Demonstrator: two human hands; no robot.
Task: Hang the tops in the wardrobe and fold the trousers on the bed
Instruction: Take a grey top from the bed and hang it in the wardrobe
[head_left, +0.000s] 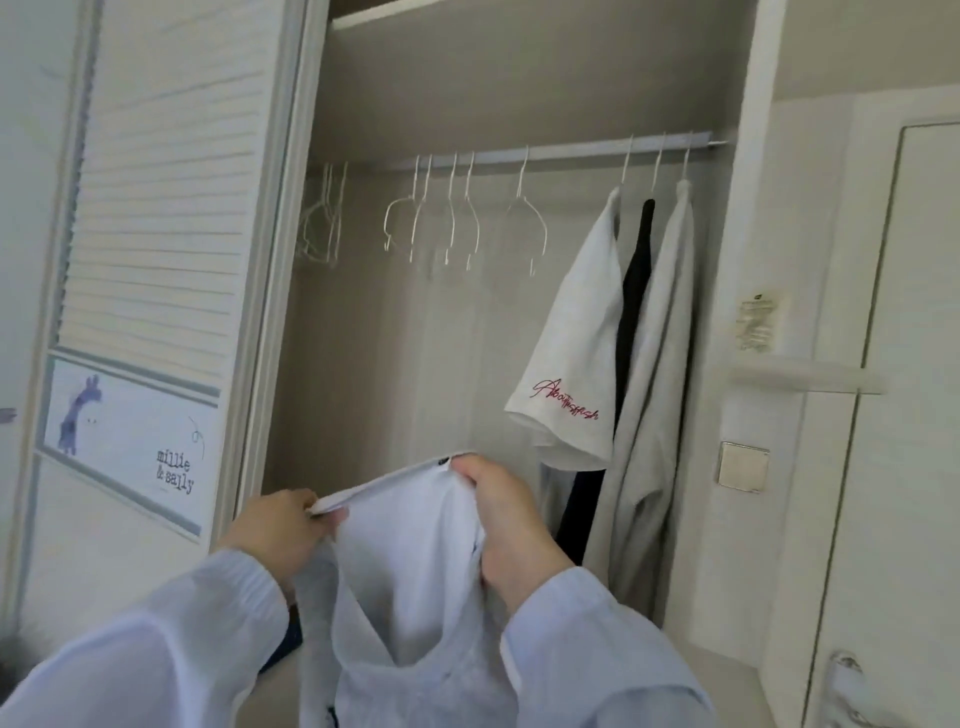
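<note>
Both hands held a white top (410, 561) up in front of the open wardrobe (519, 78): the left hand (275, 530) pinched one end of its upper edge between thumb and curled fingers, and the right hand (498, 525) gripped the other end with fingers bunched into the cloth. Stretched between them, that edge was pulled taut, probably to spread the opening so a hanger could be slipped in; the rest of the top hung slack below the hands. No hanger was in either hand. Above and beyond the hands, a row of bare wire hangers (457, 218) hung on the rail (561, 153), with nothing between them and the hands. Up and to the right of the right hand, three garments already hung close together: a white T-shirt (576, 332) with red lettering, a black top (634, 291) and a grey one (660, 364). A slatted door (156, 208) stood left of the left hand.
</note>
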